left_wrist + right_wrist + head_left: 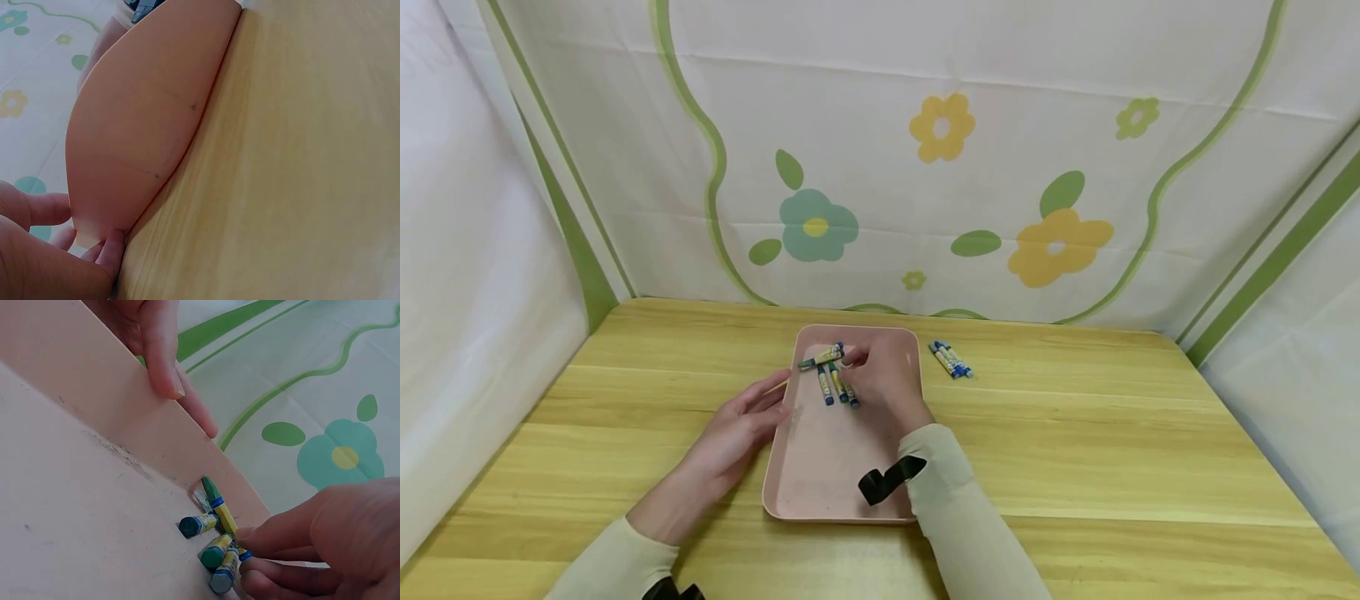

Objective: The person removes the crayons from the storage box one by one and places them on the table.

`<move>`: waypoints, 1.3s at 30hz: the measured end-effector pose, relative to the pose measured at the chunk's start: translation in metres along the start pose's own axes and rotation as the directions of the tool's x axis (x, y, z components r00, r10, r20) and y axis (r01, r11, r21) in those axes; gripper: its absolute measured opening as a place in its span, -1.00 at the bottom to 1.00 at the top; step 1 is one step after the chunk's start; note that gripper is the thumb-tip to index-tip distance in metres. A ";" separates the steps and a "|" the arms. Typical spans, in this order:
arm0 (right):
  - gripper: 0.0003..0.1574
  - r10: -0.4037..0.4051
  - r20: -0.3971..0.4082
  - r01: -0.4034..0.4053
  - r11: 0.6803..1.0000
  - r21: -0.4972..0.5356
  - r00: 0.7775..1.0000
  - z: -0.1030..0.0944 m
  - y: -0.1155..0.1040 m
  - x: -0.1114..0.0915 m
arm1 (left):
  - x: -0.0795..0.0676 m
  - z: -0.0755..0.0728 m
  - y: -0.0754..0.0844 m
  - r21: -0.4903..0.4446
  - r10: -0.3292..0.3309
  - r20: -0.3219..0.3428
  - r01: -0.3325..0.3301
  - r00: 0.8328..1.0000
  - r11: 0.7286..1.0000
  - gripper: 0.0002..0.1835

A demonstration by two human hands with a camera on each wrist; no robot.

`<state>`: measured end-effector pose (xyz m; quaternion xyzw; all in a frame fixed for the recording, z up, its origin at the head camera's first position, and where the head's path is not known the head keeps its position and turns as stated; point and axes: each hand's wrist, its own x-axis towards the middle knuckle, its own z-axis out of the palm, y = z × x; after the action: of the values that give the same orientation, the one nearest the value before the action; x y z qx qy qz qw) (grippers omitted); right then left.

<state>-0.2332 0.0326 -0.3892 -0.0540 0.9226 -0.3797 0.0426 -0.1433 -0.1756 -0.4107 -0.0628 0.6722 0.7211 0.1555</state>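
Note:
A pink tray (820, 475) lies on the table, with several oil crayons in its far part. My left hand (737, 433) holds the tray's left rim, thumb on the edge and fingers against the outer wall (137, 137). At the far end my right hand (883, 375) pinches the blue-banded end of a dark green crayon (223, 514) lying crosswise. Below that crayon are a dark teal crayon (199, 524), a green crayon (215, 552) and a grey-blue crayon (224, 575), side by side. A pale tip (201, 500) shows behind the green crayon.
Right of the tray, a small group of blue-wrapped crayons (951, 360) lies on the wooden table (1075, 450). A white curtain (865, 108) with printed flowers hangs behind the table, and more white cloth stands at both sides. Dark smudges mark the tray's inner wall.

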 end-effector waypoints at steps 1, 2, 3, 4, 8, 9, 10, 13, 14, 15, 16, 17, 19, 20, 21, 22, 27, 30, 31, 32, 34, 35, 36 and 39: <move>-0.90 0.005 0.024 -0.005 1.000 0.003 1.000 0.000 0.001 0.000 | 0.000 0.000 0.000 0.002 0.000 -0.001 0.000 1.000 1.000 -0.33; -0.87 0.007 0.048 -0.007 1.000 0.006 0.999 0.000 0.001 0.001 | 0.000 0.000 0.000 0.005 -0.001 0.001 0.001 1.000 1.000 -0.33; -0.84 0.009 0.071 -0.010 1.000 0.007 0.997 0.000 0.001 0.001 | 0.000 0.000 0.000 0.007 -0.001 0.001 0.001 1.000 1.000 -0.33; -0.82 0.009 0.088 -0.009 1.000 0.005 0.996 0.000 0.001 0.002 | 0.000 0.000 0.001 0.007 0.001 0.005 -0.001 1.000 1.000 -0.33; -0.77 -0.008 0.131 0.010 1.000 -0.010 0.991 0.000 0.001 0.002 | 0.001 0.000 0.001 0.008 -0.001 0.004 0.001 1.000 1.000 -0.33; -0.76 -0.016 0.135 0.018 1.000 -0.014 0.991 0.000 0.001 0.003 | 0.001 0.000 0.001 0.008 -0.002 0.003 0.002 1.000 1.000 -0.33; -0.76 -0.024 0.139 0.026 1.000 -0.014 0.990 -0.001 0.001 0.003 | 0.001 0.000 0.001 0.008 -0.002 0.003 0.002 1.000 1.000 -0.33; -0.73 -0.043 0.145 0.047 0.999 -0.019 0.989 -0.001 0.001 0.004 | 0.001 0.000 0.001 0.002 -0.002 -0.002 0.002 1.000 1.000 -0.33; -0.71 -0.047 0.146 0.050 0.999 -0.021 0.988 -0.001 0.001 0.004 | 0.001 0.000 0.001 -0.003 0.000 -0.002 0.000 1.000 1.000 -0.32; -0.70 -0.049 0.145 0.053 0.998 -0.022 0.988 -0.001 0.001 0.004 | 0.002 0.001 0.001 -0.006 0.003 0.000 -0.003 1.000 1.000 -0.32; -0.69 -0.054 0.142 0.058 0.998 -0.024 0.988 -0.001 0.001 0.004 | 0.002 0.001 0.001 -0.010 0.005 -0.001 -0.005 1.000 1.000 -0.32; -0.68 -0.057 0.138 0.061 0.998 -0.026 0.989 -0.001 0.001 0.004 | 0.002 0.001 0.001 -0.014 0.006 -0.001 -0.006 1.000 1.000 -0.32; -0.70 -0.057 0.129 0.062 0.998 -0.034 0.990 0.000 0.001 0.004 | 0.002 0.001 0.001 -0.019 0.007 0.000 -0.007 1.000 1.000 -0.31; -0.72 -0.053 0.126 0.057 0.998 -0.033 0.991 0.000 0.001 0.004 | 0.001 0.001 0.001 -0.019 0.007 0.000 -0.007 1.000 1.000 -0.31; -0.74 -0.046 0.122 0.051 0.998 -0.034 0.991 0.000 0.001 0.004 | 0.001 0.001 0.001 -0.017 0.005 0.001 -0.005 1.000 1.000 -0.31; -0.76 -0.038 0.120 0.042 0.999 -0.034 0.992 0.001 0.001 0.004 | 0.001 0.001 0.001 -0.014 0.001 -0.003 -0.001 1.000 1.000 -0.32; -0.85 0.002 0.118 0.003 0.999 -0.037 0.993 0.002 0.002 0.003 | 0.000 0.000 0.001 0.004 -0.010 -0.005 0.010 1.000 1.000 -0.33; -0.86 0.008 0.124 -0.003 0.999 -0.041 0.992 0.002 0.002 0.003 | 0.000 0.000 0.000 0.002 -0.010 -0.004 0.010 1.000 1.000 -0.33; -0.85 0.008 0.127 -0.002 0.999 -0.044 0.992 0.002 0.002 0.003 | 0.000 0.000 0.000 0.000 -0.009 -0.003 0.009 1.000 1.000 -0.33; -0.84 0.008 0.130 -0.002 0.999 -0.046 0.991 0.002 0.002 0.003 | 0.000 0.001 0.000 -0.001 -0.008 -0.002 0.008 1.000 1.000 -0.32; -0.83 0.008 0.135 -0.001 0.999 -0.049 0.991 0.002 0.002 0.002 | -0.001 0.002 0.000 -0.001 -0.004 0.000 0.004 1.000 1.000 -0.32; -0.83 0.007 0.139 0.000 0.999 -0.050 0.990 0.002 0.001 0.002 | -0.001 0.002 0.000 0.000 -0.003 0.001 0.003 1.000 1.000 -0.32; -0.83 0.005 0.141 0.002 0.999 -0.052 0.990 0.002 0.001 0.002 | -0.001 0.002 0.000 0.001 -0.001 0.001 0.001 1.000 1.000 -0.32; -0.84 0.002 0.144 0.006 0.999 -0.053 0.990 0.002 0.001 0.002 | -0.001 0.001 0.001 0.003 -0.006 -0.006 0.006 1.000 1.000 -0.33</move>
<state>-0.2353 0.0316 -0.3912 -0.0833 0.9268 -0.3501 0.1072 -0.1425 -0.1748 -0.4098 -0.0666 0.6737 0.7193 0.1557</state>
